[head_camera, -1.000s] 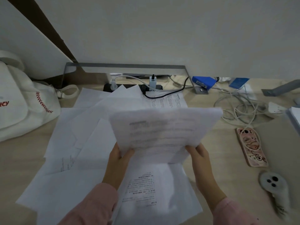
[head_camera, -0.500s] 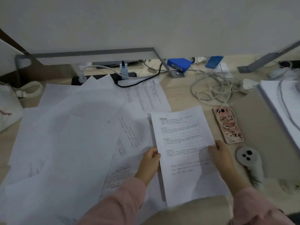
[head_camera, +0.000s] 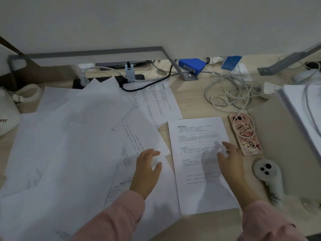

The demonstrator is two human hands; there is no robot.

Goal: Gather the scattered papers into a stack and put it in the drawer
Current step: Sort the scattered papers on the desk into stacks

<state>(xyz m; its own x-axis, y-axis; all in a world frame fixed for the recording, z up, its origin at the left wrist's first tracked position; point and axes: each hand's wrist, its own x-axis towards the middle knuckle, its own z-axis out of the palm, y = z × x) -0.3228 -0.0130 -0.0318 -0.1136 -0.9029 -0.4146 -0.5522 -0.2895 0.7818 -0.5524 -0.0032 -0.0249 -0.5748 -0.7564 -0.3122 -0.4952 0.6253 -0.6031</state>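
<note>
A printed sheet (head_camera: 196,136) lies flat on the desk at centre right, squared up on its own. My right hand (head_camera: 231,164) hovers over its right edge with fingers spread, holding nothing. My left hand (head_camera: 147,169) is over the scattered papers (head_camera: 78,136) just left of that sheet, fingers apart, fingertips near the corner of a printed page (head_camera: 139,136). More white sheets overlap loosely across the left half of the desk. Another printed page (head_camera: 156,101) lies further back. No drawer is in view.
A pink phone (head_camera: 245,134) on a white cable lies right of the sheet, with a white handheld device (head_camera: 267,174) below it. Tangled cables (head_camera: 231,94), a black power strip (head_camera: 132,78) and a blue box (head_camera: 191,65) sit at the back. A paper stack (head_camera: 302,108) is at far right; a white bag (head_camera: 7,110) at far left.
Both hands held one printed sheet in the air, lowered it to the desk at the right, then let it go. The left hand has moved left toward the scattered papers.
</note>
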